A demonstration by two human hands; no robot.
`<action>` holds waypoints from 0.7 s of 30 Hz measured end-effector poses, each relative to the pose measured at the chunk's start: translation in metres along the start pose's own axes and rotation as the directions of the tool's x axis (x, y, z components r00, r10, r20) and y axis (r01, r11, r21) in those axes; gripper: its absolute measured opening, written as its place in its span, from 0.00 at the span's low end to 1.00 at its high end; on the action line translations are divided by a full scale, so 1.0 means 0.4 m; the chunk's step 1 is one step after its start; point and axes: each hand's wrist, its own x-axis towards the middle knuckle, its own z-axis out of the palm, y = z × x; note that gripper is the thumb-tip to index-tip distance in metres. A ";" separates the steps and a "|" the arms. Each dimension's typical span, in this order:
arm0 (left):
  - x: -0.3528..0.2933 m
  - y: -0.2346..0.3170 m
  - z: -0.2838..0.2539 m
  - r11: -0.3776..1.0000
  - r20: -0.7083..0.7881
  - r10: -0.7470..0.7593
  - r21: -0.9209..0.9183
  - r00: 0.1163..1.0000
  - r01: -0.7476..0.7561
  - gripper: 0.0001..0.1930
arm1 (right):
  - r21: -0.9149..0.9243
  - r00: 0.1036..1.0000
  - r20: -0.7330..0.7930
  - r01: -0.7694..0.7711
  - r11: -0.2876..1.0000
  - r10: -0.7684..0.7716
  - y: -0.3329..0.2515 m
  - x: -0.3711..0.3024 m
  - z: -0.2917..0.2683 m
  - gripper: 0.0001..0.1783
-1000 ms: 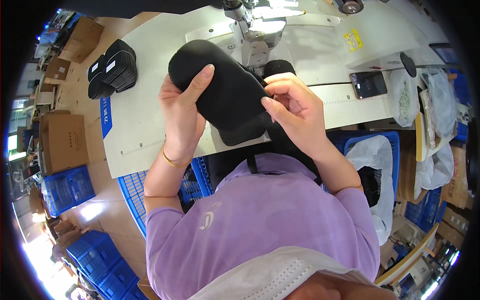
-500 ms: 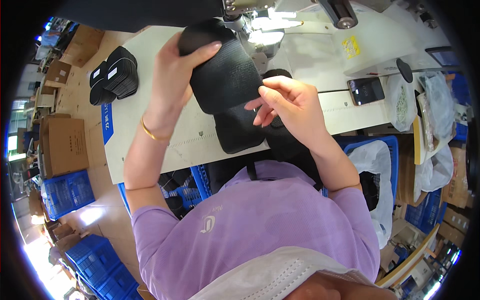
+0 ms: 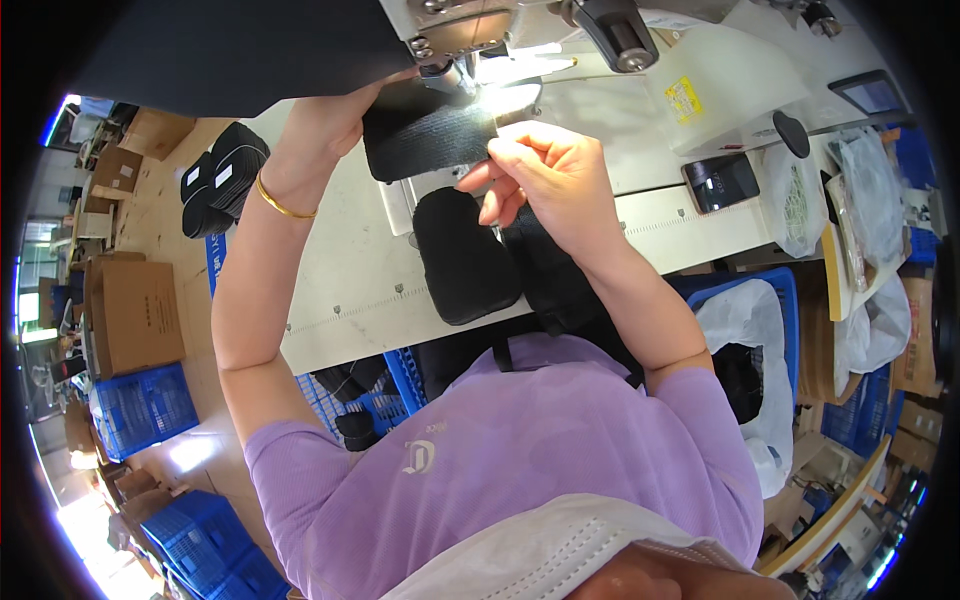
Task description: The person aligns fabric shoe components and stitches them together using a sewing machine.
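Note:
A black, rounded, ribbed fabric piece [image 3: 425, 140] lies under the lit needle area of a sewing machine [image 3: 460, 40]. My left hand [image 3: 335, 125] is at its left end, fingers mostly hidden behind the dark machine head. With thumb and forefinger, my right hand [image 3: 555, 180] pinches the piece's right edge, its other fingers curled loosely below. Just nearer to me, a black rounded pad [image 3: 465, 260] rests on the white table [image 3: 350, 320]. More black fabric [image 3: 550, 270] lies beside that pad, partly under my right wrist.
Stacked black pads [image 3: 230, 170] with white labels sit at the table's left edge. To the right are a phone [image 3: 722, 183] and a clear plastic bag [image 3: 797, 205]. A blue crate [image 3: 790, 310] with a white liner stands below the table's right side.
Both hands have carried the black fabric piece away from me, in under the machine's needle area. The left hand's fingers have gone behind the machine head, and the pad below is more exposed.

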 end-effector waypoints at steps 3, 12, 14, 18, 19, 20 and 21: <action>-0.029 0.059 0.104 0.509 -0.268 0.042 0.835 0.963 0.210 0.14 | 0.005 0.999 -0.025 0.022 1.000 -0.021 0.004 0.004 -0.002 0.10; -0.158 -0.016 0.144 -0.130 0.509 0.586 0.827 0.631 -0.547 0.19 | 0.040 0.999 -0.039 0.020 0.999 -0.018 -0.005 -0.002 0.021 0.12; -0.149 -0.018 0.137 -0.124 0.512 0.604 0.818 0.611 -0.562 0.17 | 0.039 0.999 -0.036 0.041 0.998 -0.040 -0.004 0.005 0.023 0.12; -0.132 -0.015 0.133 -0.156 0.524 0.600 0.817 0.604 -0.554 0.18 | 0.044 0.999 -0.027 0.041 0.998 -0.040 0.001 0.016 0.020 0.12; -0.130 -0.012 0.133 -0.170 0.528 0.590 0.821 0.610 -0.546 0.17 | 0.057 0.999 -0.029 0.038 0.998 -0.037 0.002 0.016 0.018 0.12; -0.127 -0.011 0.134 -0.171 0.529 0.590 0.820 0.610 -0.546 0.17 | 0.070 0.999 -0.030 0.036 0.997 -0.034 0.003 0.016 0.018 0.12; -0.123 -0.012 0.134 -0.184 0.537 0.590 0.816 0.603 -0.547 0.17 | 0.071 0.999 -0.029 0.035 0.997 -0.033 0.004 0.014 0.019 0.12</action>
